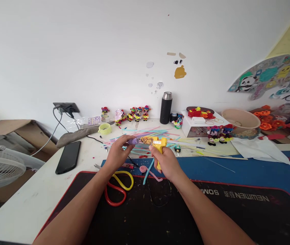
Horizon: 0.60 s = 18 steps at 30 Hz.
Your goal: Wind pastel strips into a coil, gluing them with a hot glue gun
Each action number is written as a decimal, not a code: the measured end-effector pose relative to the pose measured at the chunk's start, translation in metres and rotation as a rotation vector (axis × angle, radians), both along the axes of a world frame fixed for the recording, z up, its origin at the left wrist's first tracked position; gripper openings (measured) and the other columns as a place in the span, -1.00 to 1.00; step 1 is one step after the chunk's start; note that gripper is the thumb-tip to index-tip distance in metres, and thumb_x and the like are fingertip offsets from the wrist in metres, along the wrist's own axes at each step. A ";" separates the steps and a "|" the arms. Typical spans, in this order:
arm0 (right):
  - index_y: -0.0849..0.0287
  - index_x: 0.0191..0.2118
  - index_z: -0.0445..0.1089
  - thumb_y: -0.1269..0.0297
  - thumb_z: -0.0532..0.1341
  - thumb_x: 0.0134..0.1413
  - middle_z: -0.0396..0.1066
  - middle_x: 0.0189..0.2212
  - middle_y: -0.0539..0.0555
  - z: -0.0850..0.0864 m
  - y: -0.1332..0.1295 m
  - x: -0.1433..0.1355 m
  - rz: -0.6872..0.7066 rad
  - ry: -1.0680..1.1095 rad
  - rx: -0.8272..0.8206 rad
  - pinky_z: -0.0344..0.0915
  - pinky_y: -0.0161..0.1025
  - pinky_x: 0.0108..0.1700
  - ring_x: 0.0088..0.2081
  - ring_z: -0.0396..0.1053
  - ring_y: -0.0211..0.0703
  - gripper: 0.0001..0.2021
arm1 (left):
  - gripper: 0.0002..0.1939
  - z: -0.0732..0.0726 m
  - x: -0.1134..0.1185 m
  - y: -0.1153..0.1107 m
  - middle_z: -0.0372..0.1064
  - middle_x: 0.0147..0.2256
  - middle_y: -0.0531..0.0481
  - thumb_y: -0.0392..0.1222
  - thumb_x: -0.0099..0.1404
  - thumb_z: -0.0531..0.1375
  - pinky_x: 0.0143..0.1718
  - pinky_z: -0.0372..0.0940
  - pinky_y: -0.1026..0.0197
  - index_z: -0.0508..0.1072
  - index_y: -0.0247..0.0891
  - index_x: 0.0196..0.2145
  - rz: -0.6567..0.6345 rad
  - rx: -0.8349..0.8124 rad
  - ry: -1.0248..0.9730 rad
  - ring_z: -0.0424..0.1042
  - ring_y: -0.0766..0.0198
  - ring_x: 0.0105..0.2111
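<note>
My right hand (165,162) is wrapped round the handle of a yellow hot glue gun (160,143), its nozzle end pointing left. Between the fingers of my left hand (118,151) is a small purple fuzzy piece (134,140), close to the gun's tip; whether the two touch I cannot tell. Below the hands lie a pink pipe cleaner coil (143,168) and a light blue pipe cleaner (148,172). Scissors with one red and one yellow handle (124,180) rest under my left forearm on the black mat (145,221).
Loose coloured pipe cleaners (150,132) spread behind my hands. A black thermos (165,108) and several small figures (139,114) stand by the wall. A phone (68,157), tape roll (105,128) and fan (2,166) are at left. A white box (194,129) and pink bowl (240,119) are at right.
</note>
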State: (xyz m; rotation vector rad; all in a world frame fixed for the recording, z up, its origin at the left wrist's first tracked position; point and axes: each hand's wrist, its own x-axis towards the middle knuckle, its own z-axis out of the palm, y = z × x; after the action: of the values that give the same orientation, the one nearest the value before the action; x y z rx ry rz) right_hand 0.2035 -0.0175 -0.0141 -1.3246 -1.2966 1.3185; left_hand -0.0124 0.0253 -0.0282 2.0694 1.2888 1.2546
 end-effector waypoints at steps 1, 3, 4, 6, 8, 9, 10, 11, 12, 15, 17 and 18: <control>0.11 -0.49 0.29 -0.27 0.21 0.14 0.23 -0.77 -0.08 0.000 0.000 0.000 -0.001 -0.002 -0.002 0.10 -0.31 -0.67 -0.76 0.15 -0.29 -0.49 | -0.75 0.000 0.000 0.000 0.52 -0.07 -0.06 -0.14 0.38 0.22 -0.11 0.45 0.10 0.55 -0.11 -0.01 0.002 0.001 0.000 0.51 0.14 -0.11; 0.11 -0.49 0.28 -0.27 0.22 0.13 0.24 -0.77 -0.08 0.001 0.000 0.000 -0.001 -0.004 -0.006 0.10 -0.31 -0.67 -0.76 0.15 -0.29 -0.49 | -0.75 0.001 0.000 0.000 0.52 -0.08 -0.06 -0.14 0.38 0.22 -0.11 0.46 0.10 0.55 -0.11 -0.01 0.006 0.004 0.000 0.51 0.14 -0.12; 0.11 -0.49 0.28 -0.27 0.22 0.13 0.24 -0.77 -0.08 0.001 0.000 0.000 0.000 -0.003 -0.006 0.10 -0.31 -0.67 -0.77 0.15 -0.29 -0.49 | -0.75 0.001 0.000 0.000 0.52 -0.08 -0.06 -0.15 0.37 0.23 -0.12 0.46 0.10 0.55 -0.11 -0.01 0.008 0.007 0.000 0.52 0.14 -0.13; 0.11 -0.49 0.28 -0.26 0.22 0.14 0.23 -0.77 -0.08 0.001 -0.001 0.000 0.002 -0.001 -0.003 0.10 -0.31 -0.67 -0.77 0.15 -0.29 -0.49 | -0.75 0.001 0.000 0.000 0.52 -0.08 -0.05 -0.15 0.37 0.23 -0.12 0.47 0.10 0.55 -0.11 -0.02 0.013 0.014 0.001 0.52 0.14 -0.13; 0.11 -0.49 0.28 -0.26 0.22 0.14 0.23 -0.77 -0.09 0.001 -0.001 0.000 -0.001 0.001 -0.004 0.10 -0.31 -0.66 -0.76 0.15 -0.30 -0.50 | -0.76 0.001 0.000 0.001 0.52 -0.08 -0.05 -0.16 0.37 0.23 -0.12 0.47 0.11 0.55 -0.11 -0.02 0.019 0.015 0.003 0.52 0.14 -0.13; 0.11 -0.48 0.29 -0.25 0.22 0.15 0.24 -0.77 -0.09 0.000 0.000 0.000 -0.003 0.001 -0.006 0.10 -0.31 -0.67 -0.76 0.15 -0.30 -0.50 | -0.76 0.001 0.000 0.001 0.52 -0.08 -0.05 -0.16 0.37 0.23 -0.11 0.47 0.11 0.55 -0.11 -0.02 0.020 0.014 0.002 0.51 0.15 -0.13; 0.11 -0.48 0.29 -0.25 0.22 0.15 0.24 -0.76 -0.09 0.000 0.000 0.000 -0.004 0.000 -0.008 0.10 -0.31 -0.67 -0.76 0.15 -0.30 -0.50 | -0.76 0.001 0.000 0.001 0.52 -0.08 -0.04 -0.17 0.37 0.23 -0.11 0.47 0.12 0.55 -0.11 -0.02 0.020 0.013 0.000 0.51 0.15 -0.13; 0.11 -0.48 0.29 -0.25 0.22 0.15 0.24 -0.76 -0.09 0.000 0.000 0.000 -0.003 -0.002 -0.011 0.10 -0.31 -0.66 -0.76 0.15 -0.30 -0.50 | -0.76 0.001 0.000 0.001 0.52 -0.08 -0.04 -0.17 0.37 0.23 -0.10 0.47 0.12 0.55 -0.11 -0.01 0.020 0.013 -0.003 0.51 0.16 -0.12; 0.11 -0.48 0.29 -0.25 0.22 0.15 0.23 -0.77 -0.09 0.000 0.000 0.000 -0.002 -0.004 -0.013 0.10 -0.31 -0.66 -0.76 0.15 -0.30 -0.50 | -0.76 0.001 0.000 0.001 0.52 -0.08 -0.04 -0.17 0.37 0.23 -0.10 0.47 0.12 0.55 -0.11 -0.02 0.020 0.013 -0.006 0.51 0.16 -0.12; 0.12 -0.48 0.29 -0.25 0.22 0.15 0.23 -0.77 -0.09 0.001 0.000 0.000 -0.001 -0.001 -0.016 0.09 -0.31 -0.67 -0.77 0.14 -0.30 -0.50 | -0.76 0.000 -0.001 0.001 0.52 -0.07 -0.04 -0.17 0.37 0.23 -0.10 0.47 0.12 0.55 -0.11 -0.01 0.021 0.013 -0.012 0.51 0.15 -0.11; 0.11 -0.48 0.29 -0.25 0.22 0.15 0.23 -0.77 -0.09 0.000 0.001 0.000 -0.003 0.004 -0.015 0.09 -0.31 -0.67 -0.77 0.14 -0.30 -0.50 | -0.76 0.000 -0.001 0.001 0.52 -0.06 -0.04 -0.16 0.37 0.23 -0.10 0.47 0.11 0.55 -0.11 -0.02 0.023 0.009 -0.020 0.51 0.15 -0.11; 0.11 -0.48 0.29 -0.25 0.22 0.15 0.23 -0.77 -0.10 0.000 0.001 0.000 -0.001 0.005 -0.013 0.09 -0.31 -0.67 -0.77 0.14 -0.30 -0.51 | -0.76 0.000 -0.001 0.002 0.52 -0.06 -0.04 -0.15 0.37 0.23 -0.10 0.47 0.11 0.55 -0.11 -0.02 0.026 0.006 -0.026 0.51 0.15 -0.12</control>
State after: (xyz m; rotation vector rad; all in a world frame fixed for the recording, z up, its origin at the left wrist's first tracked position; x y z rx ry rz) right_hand 0.2035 -0.0170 -0.0145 -1.3307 -1.2858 1.3307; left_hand -0.0132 0.0268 -0.0283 2.0405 1.3058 1.2939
